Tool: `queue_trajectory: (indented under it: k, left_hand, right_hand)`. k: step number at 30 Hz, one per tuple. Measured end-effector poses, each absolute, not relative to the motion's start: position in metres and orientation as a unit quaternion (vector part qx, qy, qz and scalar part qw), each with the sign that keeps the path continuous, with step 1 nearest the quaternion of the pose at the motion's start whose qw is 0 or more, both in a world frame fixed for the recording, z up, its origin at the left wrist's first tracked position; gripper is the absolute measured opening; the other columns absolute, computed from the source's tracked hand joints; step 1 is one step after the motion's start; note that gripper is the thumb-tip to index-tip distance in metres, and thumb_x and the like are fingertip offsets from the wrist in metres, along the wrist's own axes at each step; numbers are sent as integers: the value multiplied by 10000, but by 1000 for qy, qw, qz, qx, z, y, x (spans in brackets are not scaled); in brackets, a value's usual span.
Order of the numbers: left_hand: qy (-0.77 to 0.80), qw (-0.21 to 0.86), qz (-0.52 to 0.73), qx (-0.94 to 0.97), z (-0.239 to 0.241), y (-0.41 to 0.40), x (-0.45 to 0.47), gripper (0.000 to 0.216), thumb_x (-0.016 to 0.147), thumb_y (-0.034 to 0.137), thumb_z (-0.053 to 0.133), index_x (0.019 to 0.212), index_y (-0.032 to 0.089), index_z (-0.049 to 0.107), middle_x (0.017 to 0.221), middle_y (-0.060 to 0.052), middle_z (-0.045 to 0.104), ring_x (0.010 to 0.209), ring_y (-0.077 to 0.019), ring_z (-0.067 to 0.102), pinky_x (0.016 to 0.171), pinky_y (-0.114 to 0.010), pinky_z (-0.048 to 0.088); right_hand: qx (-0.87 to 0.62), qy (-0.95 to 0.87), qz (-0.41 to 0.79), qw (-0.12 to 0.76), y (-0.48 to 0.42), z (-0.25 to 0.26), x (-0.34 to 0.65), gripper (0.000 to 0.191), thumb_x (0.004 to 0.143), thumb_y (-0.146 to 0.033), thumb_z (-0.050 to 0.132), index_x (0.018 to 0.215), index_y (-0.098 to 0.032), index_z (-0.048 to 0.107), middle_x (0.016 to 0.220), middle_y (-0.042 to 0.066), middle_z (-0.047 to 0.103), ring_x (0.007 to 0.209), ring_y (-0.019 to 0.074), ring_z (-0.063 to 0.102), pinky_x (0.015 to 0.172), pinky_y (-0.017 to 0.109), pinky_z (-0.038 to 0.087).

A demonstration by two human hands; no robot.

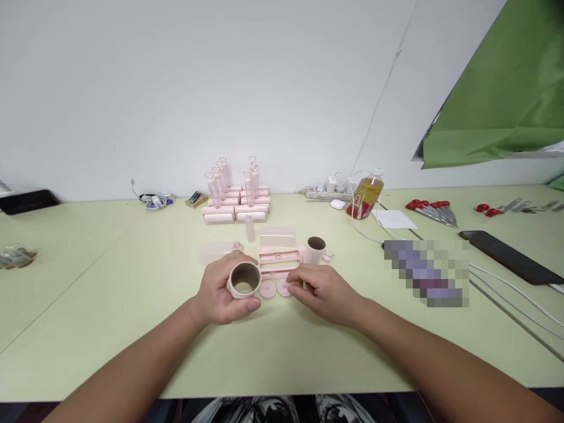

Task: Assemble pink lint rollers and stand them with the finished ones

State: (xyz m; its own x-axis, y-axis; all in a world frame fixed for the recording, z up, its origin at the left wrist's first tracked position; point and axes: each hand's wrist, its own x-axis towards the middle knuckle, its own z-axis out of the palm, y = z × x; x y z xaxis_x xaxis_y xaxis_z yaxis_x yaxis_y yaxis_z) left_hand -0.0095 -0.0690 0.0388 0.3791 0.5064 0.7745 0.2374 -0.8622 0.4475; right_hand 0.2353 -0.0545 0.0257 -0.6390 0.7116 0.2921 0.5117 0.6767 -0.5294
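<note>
— What are the hands doing, nearest first?

— The left hand (218, 294) is clamping a paper roll (244, 280) by its side, low over the counter (110, 294), with the open core facing up toward the camera. The right hand (324, 291) is lying just beside it, its fingertips (294, 286) resting on a pink disc (284, 288). A second disc (267, 288) is lying between the two hands.

— Which step is that looking like?

— I'm reading it as fetching an end cap for the held roll (the disc seems about core-sized). The next move is calling for a clean lift of a thin, flat piece off the counter, then squaring it to the core.

— And farther back?

— Pink frame pieces (279, 256) are lying just behind the discs, and another roll (315, 249) is standing upright at their right end. Near the wall, a stack of pink rollers (235, 202) is sitting, with a bottle (365, 197) off to its right.

— What are you failing to make out?

— I cannot tell whether the right fingers are pinching the disc or only touching it, nor whether the held roll is resting on the counter. A blurred patch (425, 270) is masking something on the right, and the lower edge is cutting off both forearms.
</note>
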Motion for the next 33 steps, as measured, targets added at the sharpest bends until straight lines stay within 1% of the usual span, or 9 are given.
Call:
queue_trajectory:
  k: [4,8,11,15,17,21,24,28,33]
  left_hand:
    - [231,111,497,829,40,-69,-8,277,802,414,628,915,163,603,806,-78,657,715,-185,613,634,-309,508]
    - [237,111,490,832,40,-68,-7,259,801,412,634,886,169,610,810,-70,656,711,-175,611,632,-294,505]
    - [233,106,489,834,39,-68,-7,285,791,412,650,933,169,607,818,-64,657,705,-165,611,626,-278,500]
    - [239,126,463,844,38,-69,-7,291,791,421,641,931,170,598,819,-67,652,710,-165,604,627,-273,493]
    - [242,150,437,853,37,-69,-8,301,799,437,619,935,169,598,809,-68,647,705,-166,599,626,-274,488]
    - [229,165,401,871,35,-69,-11,381,807,478,578,1022,165,600,822,-76,653,706,-177,598,629,-285,479]
    - [217,166,389,880,35,-69,-11,439,813,488,563,1109,164,579,852,-79,664,728,-182,609,642,-285,478]
    - [209,195,353,891,37,-69,-10,412,822,485,538,1078,165,584,836,-68,656,726,-174,610,642,-271,469]
    - [218,253,277,901,37,-72,-9,384,795,420,560,1101,188,557,936,-62,666,786,-177,616,696,-274,473]
  right_hand:
    - [-375,-905,161,117,-58,16,231,175,868,-246,533,1002,-190,631,747,32,665,660,165,578,565,246,312]
    - [-404,-906,117,49,-60,7,228,140,865,-242,511,958,-192,603,761,43,669,686,189,603,540,261,255]
    - [-394,-912,108,46,-62,8,226,98,869,-235,503,895,-196,590,806,37,659,716,182,603,548,265,272]
    - [-372,-922,85,66,-65,14,226,112,852,-224,531,945,-191,583,1029,60,616,794,171,597,584,262,332]
    - [-359,-928,80,59,-67,15,225,112,848,-212,532,949,-189,578,1071,64,596,819,171,596,594,262,350]
    - [-356,-930,84,39,-67,14,224,92,867,-165,488,913,-183,566,1011,58,598,784,161,591,593,264,360]
    - [-357,-927,103,46,-66,14,224,96,876,-144,472,894,-183,558,1000,53,587,776,148,584,619,256,376]
    - [-357,-924,117,71,-65,12,224,45,867,-189,515,892,-187,553,1017,50,578,778,149,577,626,255,382]
    - [-356,-919,149,84,-64,8,224,72,880,-163,483,878,-176,553,934,53,599,772,154,582,627,253,393]
